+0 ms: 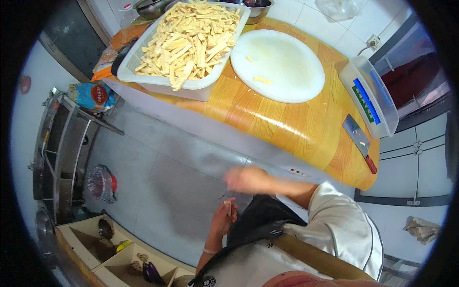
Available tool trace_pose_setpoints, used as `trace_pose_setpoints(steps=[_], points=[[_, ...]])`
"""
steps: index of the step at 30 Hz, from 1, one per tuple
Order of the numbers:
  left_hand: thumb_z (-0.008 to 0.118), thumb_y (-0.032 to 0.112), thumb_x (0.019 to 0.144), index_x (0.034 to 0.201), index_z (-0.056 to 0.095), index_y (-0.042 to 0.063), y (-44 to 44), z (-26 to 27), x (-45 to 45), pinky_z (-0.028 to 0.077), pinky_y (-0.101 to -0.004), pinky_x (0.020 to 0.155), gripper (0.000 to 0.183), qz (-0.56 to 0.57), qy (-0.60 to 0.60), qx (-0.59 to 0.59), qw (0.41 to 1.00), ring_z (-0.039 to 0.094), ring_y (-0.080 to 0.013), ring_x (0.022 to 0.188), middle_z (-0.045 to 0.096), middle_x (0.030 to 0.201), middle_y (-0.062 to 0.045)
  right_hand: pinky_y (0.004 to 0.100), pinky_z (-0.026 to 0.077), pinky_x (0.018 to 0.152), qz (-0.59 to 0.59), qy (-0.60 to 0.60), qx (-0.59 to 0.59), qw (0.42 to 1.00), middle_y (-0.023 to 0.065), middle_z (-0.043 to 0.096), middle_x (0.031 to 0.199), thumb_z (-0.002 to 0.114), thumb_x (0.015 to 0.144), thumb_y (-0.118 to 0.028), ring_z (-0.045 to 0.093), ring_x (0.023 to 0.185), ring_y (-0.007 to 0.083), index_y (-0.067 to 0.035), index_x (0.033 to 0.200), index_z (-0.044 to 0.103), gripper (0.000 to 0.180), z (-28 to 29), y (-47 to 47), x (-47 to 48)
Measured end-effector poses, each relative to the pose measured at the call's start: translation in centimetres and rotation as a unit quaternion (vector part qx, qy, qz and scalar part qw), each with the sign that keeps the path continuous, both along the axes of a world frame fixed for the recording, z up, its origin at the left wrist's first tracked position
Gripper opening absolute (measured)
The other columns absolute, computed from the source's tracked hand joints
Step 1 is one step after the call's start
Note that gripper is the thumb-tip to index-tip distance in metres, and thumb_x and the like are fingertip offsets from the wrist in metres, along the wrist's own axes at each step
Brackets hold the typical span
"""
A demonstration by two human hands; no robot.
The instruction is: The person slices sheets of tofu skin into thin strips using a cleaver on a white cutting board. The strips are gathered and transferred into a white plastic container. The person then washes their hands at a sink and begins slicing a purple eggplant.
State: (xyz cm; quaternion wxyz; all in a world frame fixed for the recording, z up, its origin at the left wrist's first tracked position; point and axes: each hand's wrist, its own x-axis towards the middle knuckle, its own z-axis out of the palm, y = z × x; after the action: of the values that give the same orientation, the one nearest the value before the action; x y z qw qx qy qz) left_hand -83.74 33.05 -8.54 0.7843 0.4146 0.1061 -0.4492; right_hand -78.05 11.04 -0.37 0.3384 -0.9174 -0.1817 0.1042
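My right hand [248, 181] is blurred, held in the air above the floor in front of my body; whether it holds anything cannot be made out. Just below it in the picture is my left hand [223, 219], fingers bent and pointing up. Something pale shows near its fingertips, too small to tell from a finger. Both hands are apart from the wood-patterned table [236, 104]. On that table stands a white plastic basket [211, 84] heaped with pale yellow strips of food [193, 46]. Beside it lies a round white cutting board [287, 68] with a few yellow scraps.
A cleaver [355, 134] with a red handle lies near the table's right end, beside a clear plastic container [373, 97]. Metal bowls [258, 12] stand behind the basket. On the floor side are a lined bin [101, 183], a metal rack [68, 150] and a sectioned box holding an eggplant [151, 272].
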Motion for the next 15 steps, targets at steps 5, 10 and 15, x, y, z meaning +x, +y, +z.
trace_pose_setpoints(steps=[5,10,15], points=[[0.048,0.036,0.092,0.115,0.052,0.006,2.1,2.6,5.7,0.041,-0.0248,0.056,0.038,-0.011,-0.083,0.119,0.989,0.049,-0.0116,0.065,0.055,0.086,-0.003,0.0414,0.049,0.077,-0.388,-0.315,-0.131,0.856,0.0156,0.057,0.101,0.061,0.077,-0.021,0.056,0.093,0.0308,-0.004,0.105,0.056,0.033,5.8,-15.3,13.5],[0.047,0.033,0.092,0.114,0.053,0.006,7.4,0.1,8.6,0.043,-0.0256,0.054,0.035,0.137,-0.070,0.283,0.947,0.051,-0.0129,0.065,0.056,0.086,-0.004,0.0415,0.047,0.078,-0.382,-0.030,-0.169,0.908,0.0155,0.056,0.093,0.059,0.073,-0.017,0.055,0.093,0.0320,-0.006,0.087,0.060,0.018,4.4,-20.8,20.9],[0.046,0.035,0.091,0.113,0.053,0.008,16.8,-1.1,6.9,0.046,-0.0286,0.053,0.036,0.218,0.020,0.410,0.886,0.054,-0.0149,0.065,0.058,0.089,-0.006,0.0434,0.046,0.076,-0.360,-0.187,-0.149,0.902,0.0157,0.057,0.087,0.057,0.071,-0.014,0.056,0.086,0.0329,-0.006,0.080,0.058,0.012,1.2,-23.2,28.7]])
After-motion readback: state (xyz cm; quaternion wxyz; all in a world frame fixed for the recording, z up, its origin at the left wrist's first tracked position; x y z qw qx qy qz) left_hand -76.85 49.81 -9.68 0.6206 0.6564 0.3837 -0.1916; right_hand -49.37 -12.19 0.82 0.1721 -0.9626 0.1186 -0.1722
